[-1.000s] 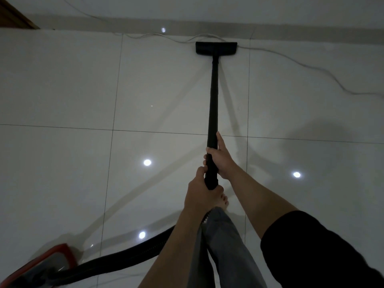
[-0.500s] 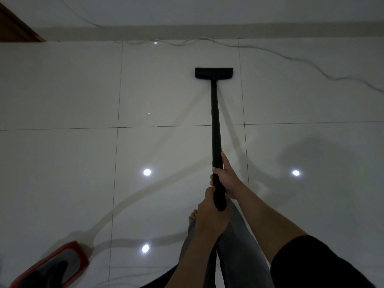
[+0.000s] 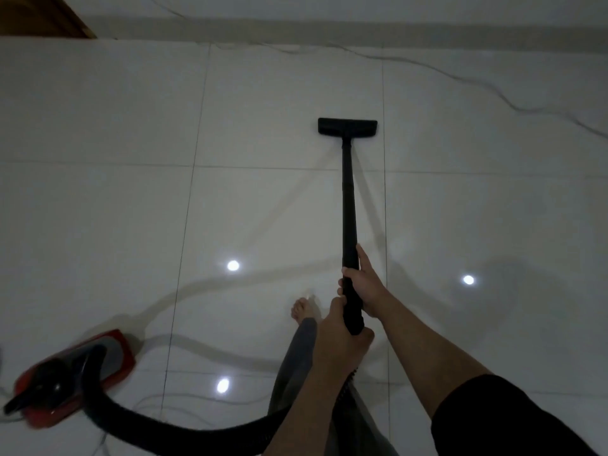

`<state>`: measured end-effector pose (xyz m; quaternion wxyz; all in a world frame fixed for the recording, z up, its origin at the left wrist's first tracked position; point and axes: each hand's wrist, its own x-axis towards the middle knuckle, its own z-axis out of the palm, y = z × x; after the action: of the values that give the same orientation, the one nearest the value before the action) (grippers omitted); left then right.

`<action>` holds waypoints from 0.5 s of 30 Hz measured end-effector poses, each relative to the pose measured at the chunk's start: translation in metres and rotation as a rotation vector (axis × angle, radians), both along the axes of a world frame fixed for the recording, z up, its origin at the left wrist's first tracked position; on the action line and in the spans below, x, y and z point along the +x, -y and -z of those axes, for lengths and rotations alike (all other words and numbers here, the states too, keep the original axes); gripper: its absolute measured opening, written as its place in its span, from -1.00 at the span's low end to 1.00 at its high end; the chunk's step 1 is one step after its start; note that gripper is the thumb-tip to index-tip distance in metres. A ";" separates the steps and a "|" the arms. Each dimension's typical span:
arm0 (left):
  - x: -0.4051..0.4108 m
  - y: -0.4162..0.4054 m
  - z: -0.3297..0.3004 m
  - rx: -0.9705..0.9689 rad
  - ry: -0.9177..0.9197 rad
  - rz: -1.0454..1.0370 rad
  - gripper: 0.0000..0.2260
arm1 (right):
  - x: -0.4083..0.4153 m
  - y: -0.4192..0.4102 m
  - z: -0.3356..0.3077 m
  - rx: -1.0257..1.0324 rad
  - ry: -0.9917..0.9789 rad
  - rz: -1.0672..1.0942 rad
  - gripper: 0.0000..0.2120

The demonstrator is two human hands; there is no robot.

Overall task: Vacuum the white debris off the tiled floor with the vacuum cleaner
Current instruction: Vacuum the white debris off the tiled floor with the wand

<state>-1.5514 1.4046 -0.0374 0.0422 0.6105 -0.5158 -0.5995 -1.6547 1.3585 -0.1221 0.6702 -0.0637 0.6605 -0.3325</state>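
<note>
White debris is hard for us to find on the tiled floor [image 3: 98, 209]: the bright round spots look like lamp reflections, and we cannot tell if any crumbs remain. We hold the black wand [image 3: 348, 205] of the vacuum cleaner with both hands, and its floor head [image 3: 347, 127] lies flat on a tile, well apart from the wall and the thin cable [image 3: 460, 77]. We judge that a sweeping stroke is in hand; the next move calls for a steady stroke with the head kept flat. Our right hand [image 3: 365, 287] is closed around the wand higher up, and our left hand [image 3: 339, 337] is closed around its lower end. The red canister [image 3: 75, 376] stands at our left, joined by the hose [image 3: 184, 432].
</note>
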 end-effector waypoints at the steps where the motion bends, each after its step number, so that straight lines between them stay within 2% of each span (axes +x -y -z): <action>1: 0.000 -0.013 0.001 0.010 -0.003 -0.015 -0.72 | 0.000 -0.011 0.001 0.000 -0.002 -0.002 -0.30; 8: 0.007 -0.079 0.003 0.006 -0.017 -0.015 -0.69 | 0.006 -0.080 0.008 0.015 0.003 -0.003 -0.30; 15: 0.012 -0.114 0.005 0.022 0.027 -0.059 -0.64 | 0.016 -0.109 0.006 0.001 -0.046 -0.008 -0.30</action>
<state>-1.5393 1.5182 -0.0428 0.0463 0.6339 -0.4915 -0.5953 -1.6388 1.4678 -0.1284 0.6560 -0.0735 0.6757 -0.3281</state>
